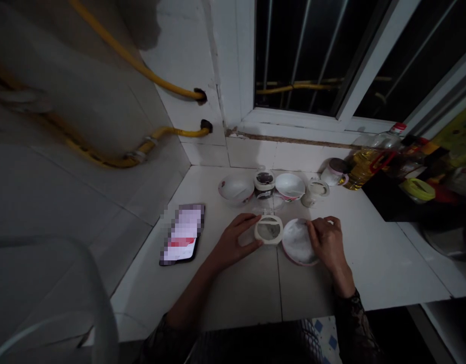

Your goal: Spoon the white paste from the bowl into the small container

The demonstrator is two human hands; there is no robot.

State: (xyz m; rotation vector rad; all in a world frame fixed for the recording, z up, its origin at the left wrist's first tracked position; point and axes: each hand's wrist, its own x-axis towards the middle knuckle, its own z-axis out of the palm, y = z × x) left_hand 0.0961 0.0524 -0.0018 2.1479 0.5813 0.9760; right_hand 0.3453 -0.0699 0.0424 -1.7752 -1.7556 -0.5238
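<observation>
My left hand (240,237) grips a small clear jar with a cream-white rim (259,237), thumb on its near side and fingers on its far side. Just right of the jar stands a white bowl with a pink edge (299,247), with white stuff inside. Over the bowl's right rim is my right hand (327,240), its thumb and fingers pinched together. Whatever may be between those fingers is hidden. Behind them stand a patterned bowl (236,189), a jar with dark contents (264,184), another white bowl (290,187) and a jar with pale contents (315,193).
A phone (183,234) with a lit screen lies on the white tiled counter (240,293) at left. A mug (333,173), an oil bottle (364,164) and other containers crowd the back right. Yellow pipes (142,151) run along the left wall.
</observation>
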